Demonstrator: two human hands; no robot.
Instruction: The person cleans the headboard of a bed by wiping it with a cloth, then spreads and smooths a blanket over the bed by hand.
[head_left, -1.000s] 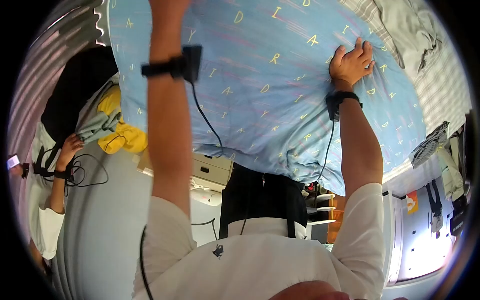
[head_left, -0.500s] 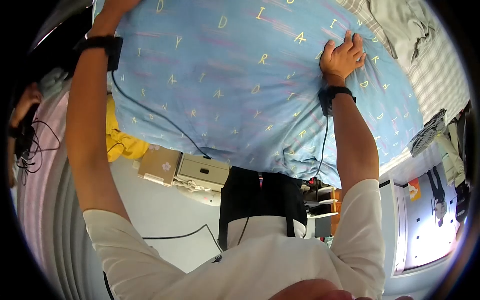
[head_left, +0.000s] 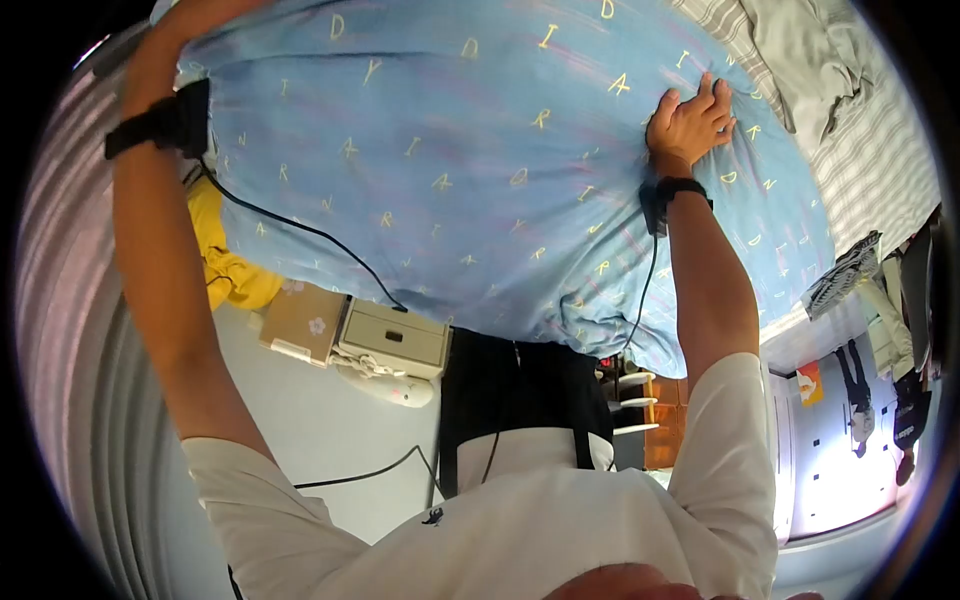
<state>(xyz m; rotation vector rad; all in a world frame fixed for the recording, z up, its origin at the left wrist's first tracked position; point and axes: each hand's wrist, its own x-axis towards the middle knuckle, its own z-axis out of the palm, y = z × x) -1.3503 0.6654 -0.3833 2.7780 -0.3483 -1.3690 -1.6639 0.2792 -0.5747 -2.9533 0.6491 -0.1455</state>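
A light blue bedsheet (head_left: 400, 150) printed with yellow letters lies spread before me, its near edge hanging in folds by my waist. My right hand (head_left: 690, 122) presses on its right part, palm down, fingers spread and holding nothing. At the upper left, my left hand (head_left: 222, 12) reaches over the sheet's far left corner; the top of the picture cuts off its fingers. Each wrist wears a black strap with a small box, and a black cable (head_left: 305, 227) runs from the left one across the sheet.
A grey checked cloth (head_left: 865, 150) lies at the upper right. Yellow cloth (head_left: 240, 275) hangs beside the left edge, near a small drawer unit (head_left: 395, 340) and a cardboard box (head_left: 303, 322). Grey curtains (head_left: 90, 400) line the left. Two people (head_left: 860, 405) stand in the background at right.
My left arm has shifted left and the sheet's left corner has creased near it. My right hand stays nearly in place. Another person's arm at the far left has gone out of view.
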